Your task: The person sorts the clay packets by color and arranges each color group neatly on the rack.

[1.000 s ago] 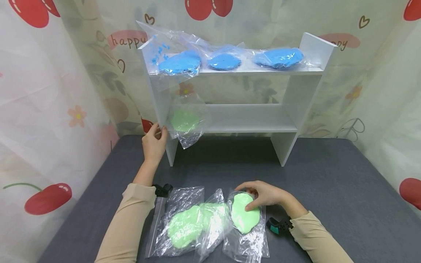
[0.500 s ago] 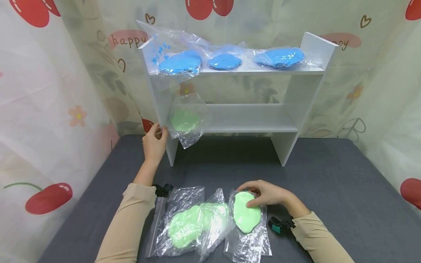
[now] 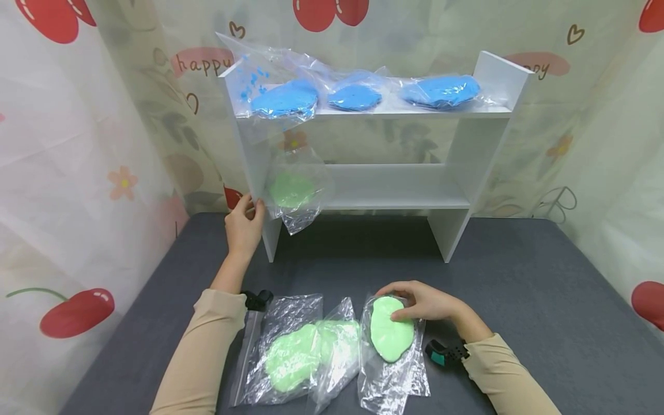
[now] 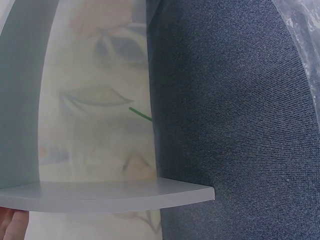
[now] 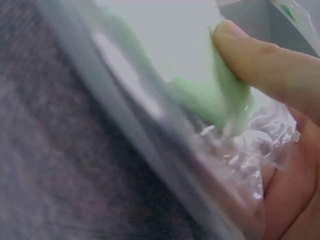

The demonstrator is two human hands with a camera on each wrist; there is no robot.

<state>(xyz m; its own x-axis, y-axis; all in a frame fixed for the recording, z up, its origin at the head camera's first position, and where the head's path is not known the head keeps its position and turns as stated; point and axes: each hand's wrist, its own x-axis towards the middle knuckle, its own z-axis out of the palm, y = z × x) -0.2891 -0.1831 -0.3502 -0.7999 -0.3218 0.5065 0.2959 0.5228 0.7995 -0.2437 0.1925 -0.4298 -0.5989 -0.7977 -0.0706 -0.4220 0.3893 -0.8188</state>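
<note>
My right hand pinches the upper part of a clear plastic bag with a flat light-green lump inside. The thumb lies over the green lump in the right wrist view; the other fingertips are mostly hidden behind the bag. At the left, my left hand grips the front edge of the side panel of a white shelf unit. In the left wrist view, only a bit of the left hand shows by the white panel. Two more bagged green lumps lie overlapping on the dark table.
Several bagged blue lumps rest on the top shelf. Another bagged green lump sits at the left end of the middle shelf, its bag hanging over the front edge. Printed curtains surround the dark grey table.
My right hand has moved slightly up and to the right in the head view, drawing the bagged green lump along. The left hand stays on the shelf panel.
</note>
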